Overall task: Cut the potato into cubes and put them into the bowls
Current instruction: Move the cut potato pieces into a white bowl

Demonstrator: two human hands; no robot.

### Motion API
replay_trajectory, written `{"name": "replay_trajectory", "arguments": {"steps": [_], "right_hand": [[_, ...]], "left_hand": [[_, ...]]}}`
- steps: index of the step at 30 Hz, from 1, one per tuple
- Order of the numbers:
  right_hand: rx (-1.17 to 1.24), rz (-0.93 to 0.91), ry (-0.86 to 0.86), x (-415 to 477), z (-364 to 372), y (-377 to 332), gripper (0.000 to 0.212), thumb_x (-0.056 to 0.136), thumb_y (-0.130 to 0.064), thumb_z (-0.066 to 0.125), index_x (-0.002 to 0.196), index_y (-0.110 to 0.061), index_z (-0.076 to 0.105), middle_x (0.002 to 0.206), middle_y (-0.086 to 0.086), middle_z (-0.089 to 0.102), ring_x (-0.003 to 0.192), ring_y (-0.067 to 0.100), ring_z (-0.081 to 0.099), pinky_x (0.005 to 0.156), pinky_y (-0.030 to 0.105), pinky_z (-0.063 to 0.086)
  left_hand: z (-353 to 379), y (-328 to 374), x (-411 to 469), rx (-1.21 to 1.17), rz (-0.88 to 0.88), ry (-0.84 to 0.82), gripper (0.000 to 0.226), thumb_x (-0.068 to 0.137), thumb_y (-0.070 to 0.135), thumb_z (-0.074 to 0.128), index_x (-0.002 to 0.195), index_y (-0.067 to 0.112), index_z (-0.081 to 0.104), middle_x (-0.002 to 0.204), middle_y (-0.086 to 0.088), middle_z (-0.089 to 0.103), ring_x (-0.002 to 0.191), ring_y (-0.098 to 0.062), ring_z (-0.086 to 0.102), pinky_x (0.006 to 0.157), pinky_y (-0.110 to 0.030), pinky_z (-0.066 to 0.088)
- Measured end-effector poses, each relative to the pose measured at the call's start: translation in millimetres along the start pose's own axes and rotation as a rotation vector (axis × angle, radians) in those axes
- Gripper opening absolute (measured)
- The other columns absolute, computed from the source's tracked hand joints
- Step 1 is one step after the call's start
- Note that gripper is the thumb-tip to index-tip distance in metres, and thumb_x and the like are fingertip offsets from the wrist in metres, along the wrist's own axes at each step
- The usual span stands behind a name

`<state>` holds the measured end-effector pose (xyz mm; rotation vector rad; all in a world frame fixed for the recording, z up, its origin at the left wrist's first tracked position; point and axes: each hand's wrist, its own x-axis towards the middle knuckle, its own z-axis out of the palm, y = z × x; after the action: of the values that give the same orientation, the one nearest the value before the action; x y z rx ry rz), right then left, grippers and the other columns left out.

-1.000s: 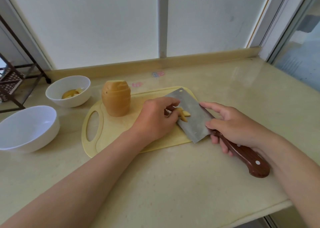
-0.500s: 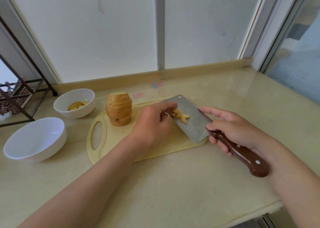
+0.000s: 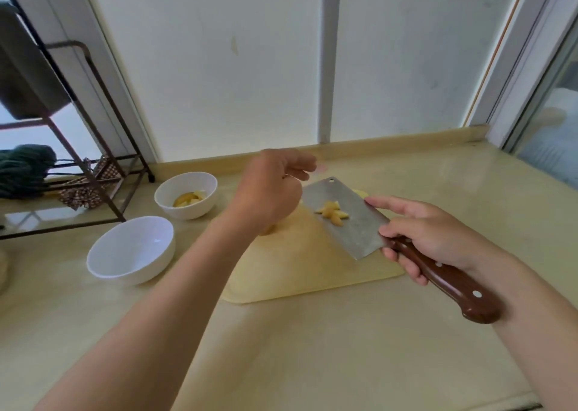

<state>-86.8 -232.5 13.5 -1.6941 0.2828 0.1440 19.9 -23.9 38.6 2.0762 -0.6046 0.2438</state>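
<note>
My right hand grips the brown handle of a cleaver, whose blade is held flat above the yellow cutting board. A small heap of potato pieces rests on the blade. My left hand hovers above the board just left of the blade, fingers loosely curled and holding nothing. It hides most of the remaining potato, of which only a sliver shows under the wrist. A small white bowl holding some potato pieces and a larger empty white bowl stand left of the board.
A dark metal rack with a checked cloth and a green bundle stands at the far left. Frosted window panes rise behind the beige counter. The counter's front edge runs at lower right.
My left hand has let go of the pieces on the blade and lifted up and left, now covering the potato. The cleaver carries the pieces slightly higher; the head view has tilted up.
</note>
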Motion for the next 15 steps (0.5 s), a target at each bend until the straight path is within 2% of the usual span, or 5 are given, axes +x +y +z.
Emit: {"name": "replay_trajectory", "arguments": {"steps": [3,6,11,15], "right_hand": [[0.002,-0.026,-0.033,2.2,14.4,-9.4,0.054,0.100,-0.001,0.046,0.141,-0.036,0.055,0.062,0.014,0.056,0.035,0.019,0.045,0.034,0.023,0.038],[-0.001,-0.064,-0.069,6.4,33.3,-23.6,0.053,0.101,-0.001,0.048,0.140,-0.037,0.055,0.063,0.014,0.057,0.035,0.019,0.046,0.034,0.024,0.038],[-0.036,-0.111,-0.106,17.4,66.0,-47.3,0.056,0.100,-0.001,0.048,0.144,-0.035,0.052,0.062,0.014,0.058,0.035,0.019,0.047,0.034,0.024,0.038],[-0.020,-0.091,-0.115,20.7,84.7,-53.2,0.052,0.101,0.000,0.046,0.137,-0.037,0.056,0.060,0.013,0.056,0.035,0.019,0.045,0.033,0.024,0.037]], "left_hand": [[-33.5,-1.3,3.6,0.004,0.057,0.010,0.058,0.071,-0.016,0.034,0.105,0.012,0.071,0.097,0.004,0.072,0.088,-0.005,0.067,0.080,-0.013,0.052],[-72.2,-14.0,2.1,0.100,0.068,0.034,0.047,0.081,-0.012,0.041,0.106,0.014,0.072,0.097,0.005,0.072,0.092,-0.004,0.066,0.083,-0.012,0.050],[-136.0,-44.2,0.6,0.122,-0.031,0.145,0.041,0.083,-0.008,0.043,0.104,0.015,0.070,0.094,0.005,0.073,0.089,-0.005,0.067,0.081,-0.016,0.052],[-158.8,-71.2,-9.2,0.176,-0.084,0.121,0.038,0.086,-0.006,0.047,0.108,0.014,0.071,0.093,0.007,0.073,0.088,0.000,0.067,0.084,-0.018,0.055]]}}
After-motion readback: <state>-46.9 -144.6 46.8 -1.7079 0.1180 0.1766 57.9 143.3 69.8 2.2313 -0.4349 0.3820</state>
